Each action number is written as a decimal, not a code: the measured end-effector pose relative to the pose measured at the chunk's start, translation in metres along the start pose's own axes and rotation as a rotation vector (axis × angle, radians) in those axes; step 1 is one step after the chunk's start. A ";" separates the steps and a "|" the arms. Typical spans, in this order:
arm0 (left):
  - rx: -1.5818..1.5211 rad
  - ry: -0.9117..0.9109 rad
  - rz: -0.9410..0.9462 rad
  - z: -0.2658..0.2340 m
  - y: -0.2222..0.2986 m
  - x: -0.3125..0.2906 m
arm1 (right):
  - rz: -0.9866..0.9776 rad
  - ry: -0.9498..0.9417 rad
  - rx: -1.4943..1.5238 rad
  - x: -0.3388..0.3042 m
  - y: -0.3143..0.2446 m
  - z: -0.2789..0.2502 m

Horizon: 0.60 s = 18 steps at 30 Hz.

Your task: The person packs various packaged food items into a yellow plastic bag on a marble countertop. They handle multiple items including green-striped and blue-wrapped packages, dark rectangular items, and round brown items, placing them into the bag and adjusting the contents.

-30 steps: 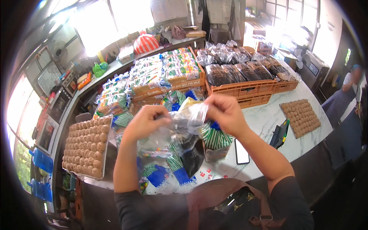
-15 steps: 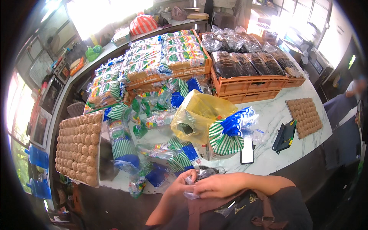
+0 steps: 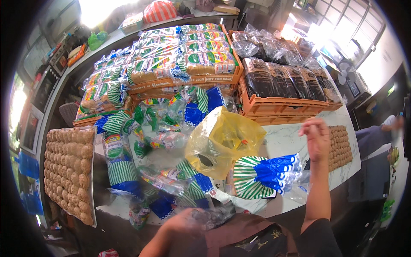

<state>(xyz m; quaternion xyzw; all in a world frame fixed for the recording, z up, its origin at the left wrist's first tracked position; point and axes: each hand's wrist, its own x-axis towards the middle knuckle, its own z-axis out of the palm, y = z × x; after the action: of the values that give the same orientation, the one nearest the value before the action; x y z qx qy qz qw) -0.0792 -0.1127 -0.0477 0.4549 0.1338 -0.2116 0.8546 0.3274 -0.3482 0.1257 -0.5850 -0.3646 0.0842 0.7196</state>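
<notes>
At the table's near edge my left hand (image 3: 185, 219) is closed on a crumpled see-through plastic bag (image 3: 217, 215); motion smears it a little. My right hand (image 3: 316, 136) is raised over the right of the table, fingers loosely bent and apart, nothing seen in them. Below and left of it lies a bread package with a green-striped, blue-ended wrapper (image 3: 257, 176). A yellow plastic bag (image 3: 222, 139) stands open behind that package. Several more striped bread wrappers (image 3: 122, 169) lie in a loose heap to the left.
Packed loaves fill an orange crate (image 3: 184, 82) at the back. Dark loaves sit in another orange crate (image 3: 278, 103) at back right. A tray of round brown dough balls (image 3: 68, 171) is at left, a similar one (image 3: 340, 147) at right. A person's arm (image 3: 391, 123) shows at far right.
My right hand has left my left hand and risen to the right. My left hand has shifted left and down. The striped package now lies tipped rightward, covering most of the phone.
</notes>
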 end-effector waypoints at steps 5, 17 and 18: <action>-0.284 0.354 0.421 -0.043 0.063 0.004 | 0.112 -0.432 -0.362 0.040 0.058 0.043; -0.442 0.001 0.494 -0.063 0.163 0.223 | -0.159 -1.228 -0.865 0.090 0.076 0.137; -0.493 -0.066 0.467 -0.055 0.168 0.242 | -0.205 -1.176 -0.946 0.092 0.074 0.127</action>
<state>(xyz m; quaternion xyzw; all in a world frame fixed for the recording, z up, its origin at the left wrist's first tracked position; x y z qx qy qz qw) 0.2119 -0.0414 -0.0593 0.2458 0.0453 0.0138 0.9682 0.3366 -0.1763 0.1042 -0.6531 -0.7377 0.1494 0.0838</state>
